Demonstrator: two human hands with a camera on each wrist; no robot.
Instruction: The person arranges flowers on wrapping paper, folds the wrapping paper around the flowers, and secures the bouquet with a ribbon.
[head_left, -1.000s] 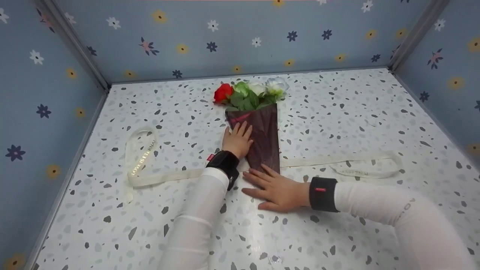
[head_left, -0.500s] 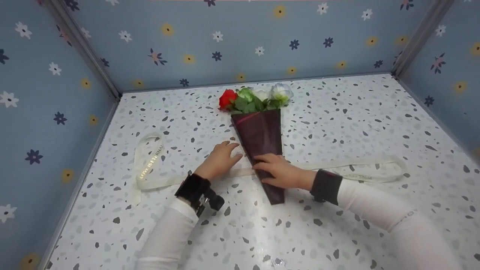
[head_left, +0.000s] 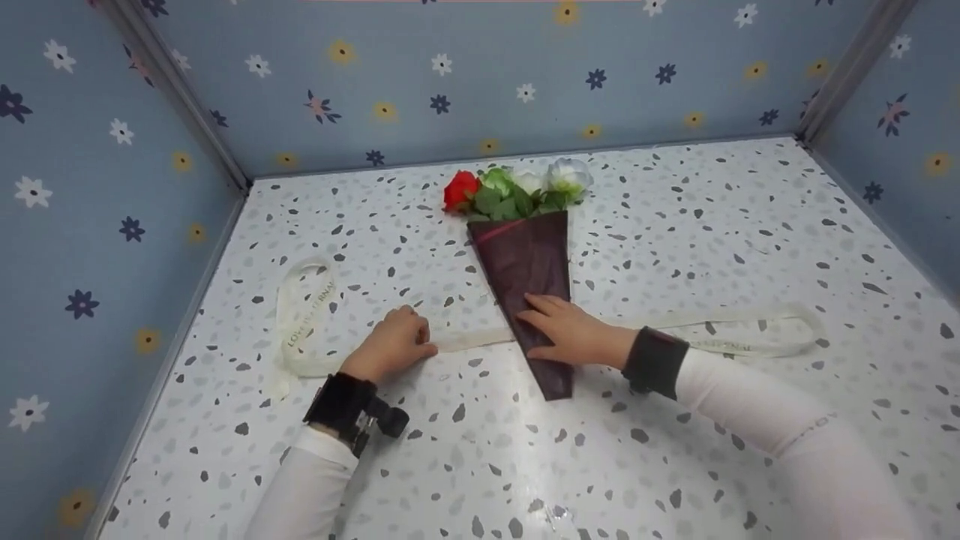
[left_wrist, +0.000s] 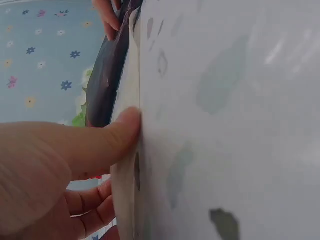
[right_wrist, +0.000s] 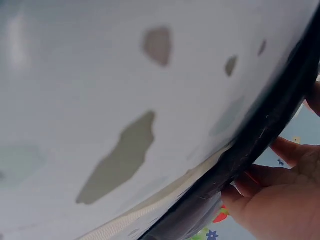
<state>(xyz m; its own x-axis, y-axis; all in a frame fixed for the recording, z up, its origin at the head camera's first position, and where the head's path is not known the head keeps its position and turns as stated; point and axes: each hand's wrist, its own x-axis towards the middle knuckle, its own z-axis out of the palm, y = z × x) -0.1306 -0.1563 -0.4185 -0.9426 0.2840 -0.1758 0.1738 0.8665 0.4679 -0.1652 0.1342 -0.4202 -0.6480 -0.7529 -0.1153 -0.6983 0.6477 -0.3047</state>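
Note:
A bouquet of artificial flowers in dark maroon wrapping [head_left: 525,259] lies on the speckled table, its red, green and white blooms pointing to the back wall. Across the table, beneath the narrow part of the wrapping, runs a cream ribbon [head_left: 474,340] printed with lettering. My right hand [head_left: 574,330] rests on the lower wrapping, fingers spread over it. Left of the bouquet, my left hand [head_left: 391,343] pinches the ribbon. The left wrist view shows the thumb [left_wrist: 107,142] against the ribbon [left_wrist: 131,85], other fingers behind it. In the right wrist view, fingertips touch the dark wrapping [right_wrist: 250,145].
The ribbon's left end [head_left: 304,311] lies in a loop, and its right end [head_left: 795,326] forms a longer loop. Blue flower-patterned panels [head_left: 480,82] border the table at the back and both sides. A small clear scrap [head_left: 556,516] lies near the front edge.
The bouquet's narrow end is now uncovered toward the front. My left hand has left the wrapping, moved left and taken hold of the ribbon. My right hand has moved up onto the wrapping.

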